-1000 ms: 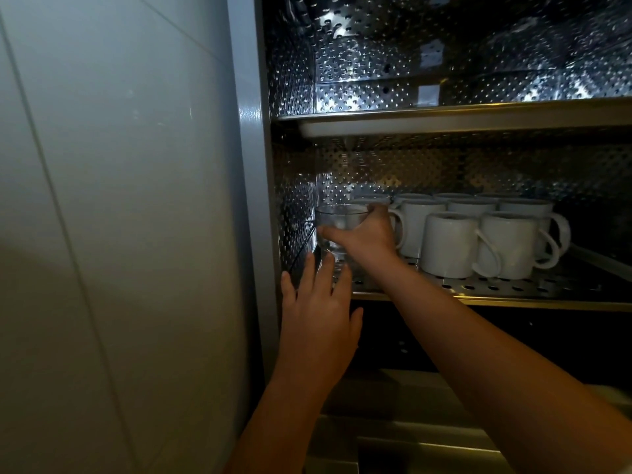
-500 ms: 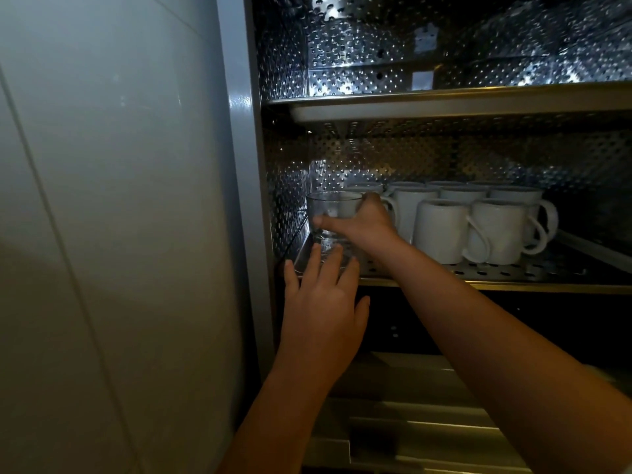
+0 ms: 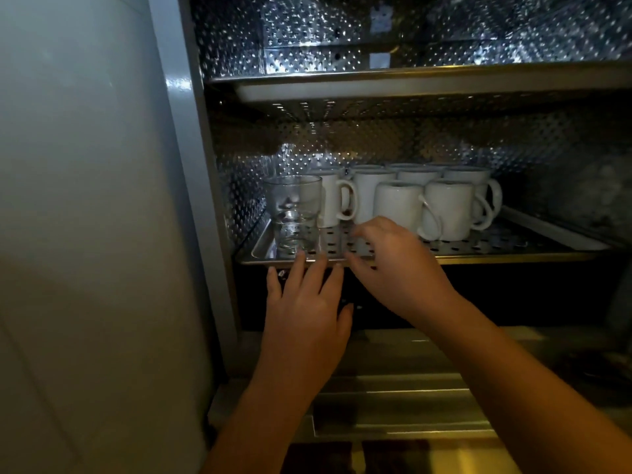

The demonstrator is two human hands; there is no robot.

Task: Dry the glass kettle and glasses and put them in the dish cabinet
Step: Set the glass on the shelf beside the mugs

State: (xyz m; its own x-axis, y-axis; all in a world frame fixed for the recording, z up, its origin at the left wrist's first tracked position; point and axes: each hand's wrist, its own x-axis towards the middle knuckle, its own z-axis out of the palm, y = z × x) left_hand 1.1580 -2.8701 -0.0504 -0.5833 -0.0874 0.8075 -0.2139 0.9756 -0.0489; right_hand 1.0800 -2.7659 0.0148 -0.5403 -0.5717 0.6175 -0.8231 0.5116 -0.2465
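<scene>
The cabinet (image 3: 342,138) is open in front of you, with dimpled metal walls and a shelf above. On its middle level sits a perforated tray (image 3: 513,241). A block of white mugs (image 3: 448,210) fills the back and centre of the tray, handles to the right.

Your left hand (image 3: 304,309) is below the tray's front edge. Its fingers are straight and a little spread, with the tips reaching up to the rim just under the glass, much as they were a moment ago. Your right hand (image 3: 393,265) is what changed. Half a second ago it was wrapped round the glass; now it has let go and drawn back to the front of the tray, just right of the glass, with the fingers loosely bent and nothing in them.

By the look of it, this glass is delivered. The kettle and any other glasses are not in sight, so I judge you should fetch the next piece.

The glass (image 3: 294,213) stands free in the tray's front left corner, just beside the nearest mug. It is upright, with the long axis vertical, the mouth up and the thick base on the perforated floor. A heavy band halfway down may be a second glass nested inside; I cannot tell.
</scene>
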